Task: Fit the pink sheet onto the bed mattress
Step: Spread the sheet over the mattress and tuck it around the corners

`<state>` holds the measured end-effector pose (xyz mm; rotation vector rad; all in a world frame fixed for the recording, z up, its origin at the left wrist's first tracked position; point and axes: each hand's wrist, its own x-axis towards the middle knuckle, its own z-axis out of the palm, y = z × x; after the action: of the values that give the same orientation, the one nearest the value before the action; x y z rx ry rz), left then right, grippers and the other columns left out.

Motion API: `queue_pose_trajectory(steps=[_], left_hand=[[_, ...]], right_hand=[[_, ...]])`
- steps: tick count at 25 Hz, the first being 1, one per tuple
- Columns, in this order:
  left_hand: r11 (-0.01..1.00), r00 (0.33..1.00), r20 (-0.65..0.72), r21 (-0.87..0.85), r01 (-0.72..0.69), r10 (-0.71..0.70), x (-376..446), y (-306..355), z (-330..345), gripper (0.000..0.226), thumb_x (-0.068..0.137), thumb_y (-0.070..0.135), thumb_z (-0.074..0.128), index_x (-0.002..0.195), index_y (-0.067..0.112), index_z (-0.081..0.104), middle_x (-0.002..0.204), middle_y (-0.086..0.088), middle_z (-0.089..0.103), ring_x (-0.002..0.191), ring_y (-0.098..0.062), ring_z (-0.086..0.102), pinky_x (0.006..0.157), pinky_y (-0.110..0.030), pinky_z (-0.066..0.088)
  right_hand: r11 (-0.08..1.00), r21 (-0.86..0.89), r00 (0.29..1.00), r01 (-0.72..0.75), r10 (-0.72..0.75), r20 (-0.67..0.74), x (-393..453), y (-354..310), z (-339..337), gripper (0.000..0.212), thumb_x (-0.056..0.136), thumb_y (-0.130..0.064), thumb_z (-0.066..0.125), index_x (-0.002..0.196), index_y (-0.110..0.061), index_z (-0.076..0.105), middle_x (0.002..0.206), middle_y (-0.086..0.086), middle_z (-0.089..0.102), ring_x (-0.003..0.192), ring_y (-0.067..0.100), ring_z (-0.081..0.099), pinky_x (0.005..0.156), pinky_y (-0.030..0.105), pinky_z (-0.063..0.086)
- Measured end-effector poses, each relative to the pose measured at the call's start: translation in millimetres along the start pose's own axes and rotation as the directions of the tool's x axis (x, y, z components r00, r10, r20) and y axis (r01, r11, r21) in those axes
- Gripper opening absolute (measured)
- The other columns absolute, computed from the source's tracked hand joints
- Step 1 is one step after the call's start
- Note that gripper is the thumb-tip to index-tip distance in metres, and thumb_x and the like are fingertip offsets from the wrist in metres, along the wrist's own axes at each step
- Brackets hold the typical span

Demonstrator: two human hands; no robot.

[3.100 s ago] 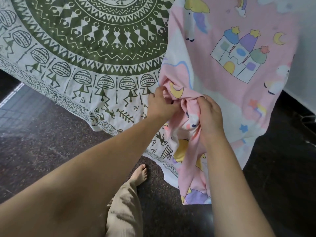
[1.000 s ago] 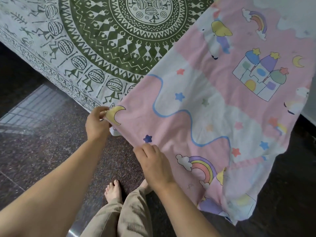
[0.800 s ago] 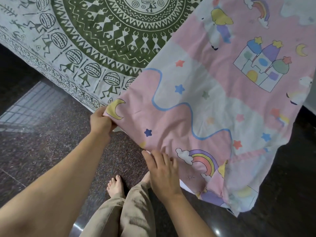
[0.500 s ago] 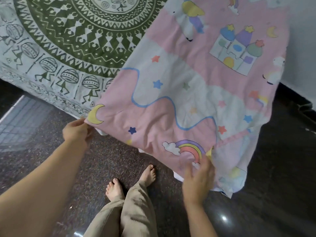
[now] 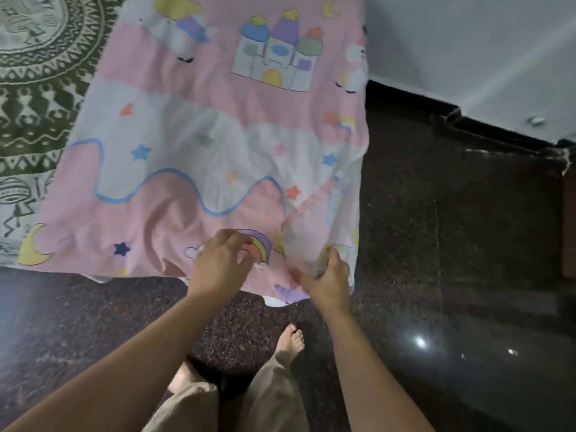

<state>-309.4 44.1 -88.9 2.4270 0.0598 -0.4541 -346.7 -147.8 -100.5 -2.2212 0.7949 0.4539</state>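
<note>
The pink sheet (image 5: 202, 120), printed with castles, stars and rainbows, lies spread over the right corner of the bed mattress (image 5: 31, 88), which wears a green and white patterned cover. The sheet's near edge hangs over the bed's side toward the floor. My left hand (image 5: 221, 263) is over the rainbow print near that edge with its fingers bent; blur hides whether they hold any cloth. My right hand (image 5: 327, 275) pinches the hanging lower right corner of the sheet.
Dark polished floor (image 5: 436, 244) runs along the near and right sides of the bed. A pale wall (image 5: 467, 42) with a dark skirting stands at the right rear. My bare foot (image 5: 291, 338) is just below the sheet's edge. Brown furniture (image 5: 570, 229) shows at the right border.
My left hand let go of the moon corner and moved right to the rainbow print. My right hand slid right to the hanging corner. The view swung right toward the wall.
</note>
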Motion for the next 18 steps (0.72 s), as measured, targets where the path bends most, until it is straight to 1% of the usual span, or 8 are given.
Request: queue_pose_trajectory(steps=[2, 4, 7, 9, 12, 14, 16, 18], left_hand=[[0.984, 0.964, 0.204, -0.027, 0.179, -0.170, 12, 32, 29, 0.061, 0.082, 0.044, 0.061, 0.134, 0.017, 0.045, 0.134, -0.011, 0.049, 0.123, -0.032, 0.046, 0.096, -0.042, 0.040], [0.948, 0.910, 0.277, 0.002, 0.319, -0.307, 20, 58, 47, 0.071, 0.080, 0.046, 0.064, 0.136, 0.013, 0.037, 0.135, -0.012, 0.049, 0.125, -0.032, 0.045, 0.094, -0.041, 0.039], [0.922, 0.915, 0.140, -0.037, 0.386, -0.377, 17, 86, 61, 0.014, 0.084, 0.023, 0.056, 0.092, 0.011, 0.056, 0.097, -0.015, 0.062, 0.099, -0.037, 0.056, 0.070, -0.035, 0.039], [0.922, 0.927, 0.090, -0.101, 0.373, -0.365, 5, 99, 66, 0.019, 0.080, 0.015, 0.048, 0.063, 0.014, 0.042, 0.065, -0.009, 0.049, 0.075, -0.036, 0.050, 0.056, -0.034, 0.029], [0.949, 0.963, 0.055, -0.164, 0.269, -0.263, -23, 114, 69, 0.014, 0.067, 0.025, 0.040, 0.061, 0.017, 0.030, 0.056, -0.004, 0.039, 0.061, -0.029, 0.037, 0.048, -0.032, 0.024], [0.967, 0.976, 0.089, -0.146, 0.210, -0.199, -37, 123, 76, 0.014, 0.071, 0.023, 0.045, 0.065, 0.020, 0.032, 0.058, -0.001, 0.043, 0.059, -0.025, 0.040, 0.048, -0.031, 0.027], [0.983, 0.983, 0.137, -0.116, 0.140, -0.124, -45, 133, 87, 0.014, 0.078, 0.014, 0.052, 0.076, 0.023, 0.042, 0.059, 0.002, 0.047, 0.059, -0.022, 0.045, 0.049, -0.031, 0.031], [0.997, 0.968, 0.252, -0.062, 0.038, -0.021, -49, 145, 97, 0.030, 0.078, 0.013, 0.054, 0.106, 0.025, 0.051, 0.060, 0.006, 0.050, 0.062, -0.020, 0.050, 0.053, -0.031, 0.036]], right_hand=[[0.998, 0.020, 0.996, 0.053, -0.052, -0.073, 3, 21, -6, 0.080, 0.062, -0.046, 0.080, 0.128, -0.018, 0.045, 0.114, 0.005, 0.046, 0.103, 0.023, 0.051, 0.085, 0.037, 0.047], [0.992, 0.126, 0.962, -0.025, 0.058, -0.266, 9, 45, -14, 0.076, 0.069, -0.043, 0.078, 0.131, -0.010, 0.047, 0.119, 0.012, 0.050, 0.102, 0.027, 0.054, 0.085, 0.041, 0.051], [0.889, 0.427, 0.978, -0.163, 0.203, -0.052, 16, 65, -22, 0.049, 0.079, -0.037, 0.073, 0.116, -0.007, 0.059, 0.104, 0.010, 0.065, 0.092, 0.028, 0.062, 0.075, 0.035, 0.051], [0.895, 0.395, 0.977, -0.209, 0.172, 0.128, 20, 67, -23, 0.035, 0.079, -0.033, 0.072, 0.103, -0.009, 0.062, 0.092, 0.003, 0.067, 0.088, 0.025, 0.064, 0.076, 0.035, 0.053], [0.933, 0.241, 0.960, -0.268, 0.238, 0.147, 22, 65, -25, 0.014, 0.083, -0.023, 0.062, 0.087, -0.010, 0.057, 0.092, 0.008, 0.065, 0.091, 0.032, 0.063, 0.073, 0.035, 0.048], [0.935, 0.182, 0.951, -0.305, 0.291, 0.103, 17, 68, -32, 0.015, 0.087, -0.019, 0.054, 0.094, -0.007, 0.060, 0.101, 0.012, 0.065, 0.095, 0.033, 0.061, 0.070, 0.030, 0.042], [0.873, 0.377, 0.951, -0.309, 0.277, 0.140, 7, 68, -38, 0.017, 0.084, -0.014, 0.051, 0.096, -0.007, 0.062, 0.098, 0.011, 0.066, 0.092, 0.031, 0.062, 0.068, 0.031, 0.045], [0.574, 0.741, 0.937, -0.349, 0.198, 0.288, -4, 64, -46, 0.013, 0.073, -0.014, 0.053, 0.080, -0.010, 0.062, 0.074, 0.004, 0.063, 0.074, 0.021, 0.061, 0.060, 0.031, 0.046]])
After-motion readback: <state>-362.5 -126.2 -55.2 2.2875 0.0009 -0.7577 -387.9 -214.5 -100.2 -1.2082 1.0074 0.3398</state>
